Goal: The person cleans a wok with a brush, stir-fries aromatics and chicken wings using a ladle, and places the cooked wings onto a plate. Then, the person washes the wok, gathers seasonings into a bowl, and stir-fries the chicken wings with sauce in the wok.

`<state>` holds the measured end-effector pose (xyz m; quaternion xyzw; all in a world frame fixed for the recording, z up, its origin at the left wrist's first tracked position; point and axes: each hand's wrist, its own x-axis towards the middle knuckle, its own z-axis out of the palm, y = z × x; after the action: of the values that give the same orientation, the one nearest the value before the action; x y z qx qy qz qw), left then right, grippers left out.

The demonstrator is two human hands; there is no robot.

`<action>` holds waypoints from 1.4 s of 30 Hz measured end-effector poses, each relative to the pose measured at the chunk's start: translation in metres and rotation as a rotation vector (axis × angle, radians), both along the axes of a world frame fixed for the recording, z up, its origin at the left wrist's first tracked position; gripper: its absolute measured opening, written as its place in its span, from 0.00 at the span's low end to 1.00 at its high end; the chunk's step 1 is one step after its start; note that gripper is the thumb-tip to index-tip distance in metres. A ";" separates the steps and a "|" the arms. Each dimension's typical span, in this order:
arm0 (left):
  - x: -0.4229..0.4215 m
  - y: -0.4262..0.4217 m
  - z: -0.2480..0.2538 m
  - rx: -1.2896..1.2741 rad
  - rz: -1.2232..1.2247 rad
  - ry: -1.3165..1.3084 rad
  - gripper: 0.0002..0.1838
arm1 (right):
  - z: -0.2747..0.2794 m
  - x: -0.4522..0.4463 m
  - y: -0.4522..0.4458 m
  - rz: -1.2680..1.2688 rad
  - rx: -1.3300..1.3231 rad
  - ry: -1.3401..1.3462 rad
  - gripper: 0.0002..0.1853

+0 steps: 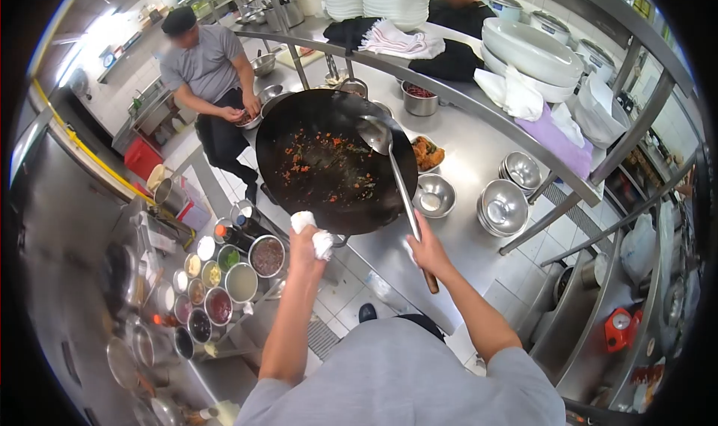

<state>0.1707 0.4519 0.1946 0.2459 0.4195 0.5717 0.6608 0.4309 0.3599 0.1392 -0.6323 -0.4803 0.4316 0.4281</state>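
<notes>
A large dark wok is tilted in front of me, with orange and green food bits scattered over its inside. My left hand is closed on a bunched white cloth at the wok's near rim, beside a loop handle. The grip on the wok itself is partly hidden. My right hand is wrapped round the long handle of a metal ladle, whose bowl lies over the wok's right side. Just right of the wok is a bowl of fried orange-brown food.
A steel bowl and stacked bowls stand on the steel counter. Sauce and seasoning containers crowd the left. A shelf with dishes crosses above. A co-worker stands far left; another person is behind the shelf.
</notes>
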 end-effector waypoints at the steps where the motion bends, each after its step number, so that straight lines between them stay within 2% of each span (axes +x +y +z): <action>1: 0.003 0.006 0.003 0.024 -0.001 0.024 0.18 | 0.016 -0.009 0.017 -0.008 0.009 0.001 0.36; 2: 0.004 0.014 -0.001 0.076 -0.027 0.021 0.19 | 0.030 -0.017 0.035 -0.022 0.013 0.135 0.36; 3: 0.021 0.012 0.018 0.047 0.093 0.005 0.19 | 0.041 -0.025 0.053 -0.034 0.019 0.269 0.36; 7: 0.014 0.052 0.005 0.134 -0.051 0.058 0.19 | 0.067 -0.053 0.105 0.035 0.015 0.207 0.35; 9: 0.016 0.073 0.008 0.173 -0.080 0.032 0.18 | 0.078 -0.055 0.102 0.180 -0.022 -0.049 0.35; 10: 0.016 0.082 0.008 0.138 -0.029 0.007 0.16 | 0.016 -0.049 0.114 0.145 0.418 -0.405 0.35; 12: 0.004 0.098 0.012 0.101 -0.045 -0.006 0.16 | 0.007 -0.022 0.084 0.142 0.572 -0.780 0.37; 14: -0.011 0.111 0.011 0.055 -0.055 -0.022 0.15 | 0.003 0.023 0.055 0.193 0.220 -1.037 0.38; 18: -0.028 0.122 0.006 0.017 -0.097 -0.087 0.14 | 0.007 0.035 0.066 0.124 0.209 -1.065 0.38; 20: -0.028 0.123 0.007 0.010 -0.114 -0.107 0.14 | 0.028 0.008 0.106 0.057 0.414 -0.853 0.36; 22: -0.029 0.123 0.005 -0.003 -0.125 -0.127 0.14 | 0.041 -0.014 0.140 0.029 0.434 -0.883 0.35; 25: -0.032 0.127 0.006 -0.019 -0.125 -0.121 0.15 | 0.048 -0.003 0.130 0.118 0.383 -0.955 0.35; 28: -0.051 0.129 0.002 -0.027 -0.159 -0.082 0.21 | 0.002 0.071 0.075 0.129 0.282 -1.182 0.34; 32: -0.063 0.121 0.000 -0.052 -0.216 -0.036 0.21 | -0.011 0.080 0.075 0.042 0.293 -1.151 0.33; 35: -0.056 0.121 0.000 -0.026 -0.210 -0.049 0.21 | 0.021 0.045 0.132 -0.004 0.334 -1.038 0.34; 37: -0.055 0.121 -0.005 -0.027 -0.186 -0.017 0.22 | 0.038 0.030 0.143 0.003 0.235 -1.015 0.35; 38: -0.056 0.119 -0.005 -0.031 -0.192 -0.012 0.22 | 0.034 0.034 0.134 0.014 0.280 -0.995 0.35; 40: -0.055 0.117 -0.002 -0.014 -0.161 -0.041 0.21 | 0.016 0.062 0.092 0.088 0.161 -1.004 0.35; 42: -0.058 0.115 -0.003 -0.017 -0.167 -0.058 0.20 | -0.021 0.107 0.040 0.080 0.145 -1.073 0.36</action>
<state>0.1128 0.5665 0.1918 0.2577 0.3833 0.5179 0.7200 0.5376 0.4001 0.1187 -0.7141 -0.6834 0.0299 0.1486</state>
